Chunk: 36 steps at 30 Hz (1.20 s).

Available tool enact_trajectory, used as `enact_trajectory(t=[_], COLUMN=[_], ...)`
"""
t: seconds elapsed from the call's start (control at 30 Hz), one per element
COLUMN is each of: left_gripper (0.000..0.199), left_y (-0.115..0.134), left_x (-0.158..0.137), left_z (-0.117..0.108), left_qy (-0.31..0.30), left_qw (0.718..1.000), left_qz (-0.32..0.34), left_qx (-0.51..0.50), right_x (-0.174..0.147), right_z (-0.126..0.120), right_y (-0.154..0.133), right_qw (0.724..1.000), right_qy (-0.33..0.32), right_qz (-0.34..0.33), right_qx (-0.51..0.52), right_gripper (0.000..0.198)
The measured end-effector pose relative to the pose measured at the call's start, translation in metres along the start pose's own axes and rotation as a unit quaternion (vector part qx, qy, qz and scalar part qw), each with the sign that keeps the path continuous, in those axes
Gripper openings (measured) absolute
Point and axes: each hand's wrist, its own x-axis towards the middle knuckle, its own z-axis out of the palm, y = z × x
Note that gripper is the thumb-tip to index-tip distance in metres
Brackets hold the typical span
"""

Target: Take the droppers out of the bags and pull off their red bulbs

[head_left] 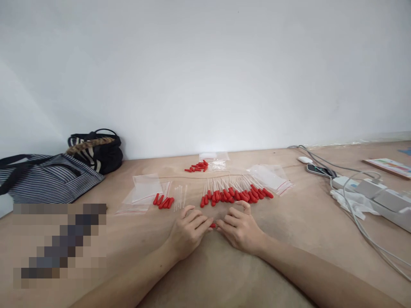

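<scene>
My left hand (189, 231) is closed, pinching a small red rubber bulb (212, 225) between thumb and fingertips. Close against the bulb's right end, my right hand (240, 229) also has its fingers pinched together; what lies between them is hidden. Beyond my hands is a row of droppers (226, 193), thin clear tubes with red bulbs pointing toward me. Several loose red bulbs (165, 202) lie left of that row, beside several bare clear tubes (180, 197).
Farther back are more red bulbs (197, 167) and a bag of clear tubes (218, 164). Plastic zip bags lie left (146, 190) and right (272, 177). Fabric bags (54, 175) stand far left. A power strip (394, 209) and cables occupy the right; a blurred patch covers the lower left.
</scene>
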Motion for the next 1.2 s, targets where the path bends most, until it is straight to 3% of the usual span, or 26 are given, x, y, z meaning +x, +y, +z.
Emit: enact_trajectory(t=[0.4,0.8,0.9,1.03,1.2], left_gripper=[0.025,0.030,0.027,0.022,0.029], left_y=[0.004,0.002,-0.009,-0.030,-0.070], left_x=[-0.002,-0.007,-0.016,-0.026,-0.039], left_z=[-0.004,-0.007,-0.012,-0.022,-0.034], left_qy=[-0.026,0.008,0.010,0.005,0.050], left_qw=[0.999,0.999,0.996,0.986,0.925], left_qz=[-0.014,-0.013,-0.069,-0.169,-0.376], left_qx=[0.030,0.039,0.050,-0.009,0.037], right_x=[0.001,-0.003,-0.007,-0.006,-0.006], right_z=[-0.004,-0.010,-0.014,-0.011,-0.004], right_y=[-0.001,0.001,0.010,0.013,0.008], right_qw=[1.000,1.000,0.999,0.996,0.995], right_qy=[0.003,0.004,-0.010,-0.003,-0.013], right_qz=[-0.009,-0.004,0.031,0.081,0.091], right_qx=[-0.001,0.016,0.008,0.023,0.039], right_gripper=[0.019,0.022,0.020,0.015,0.017])
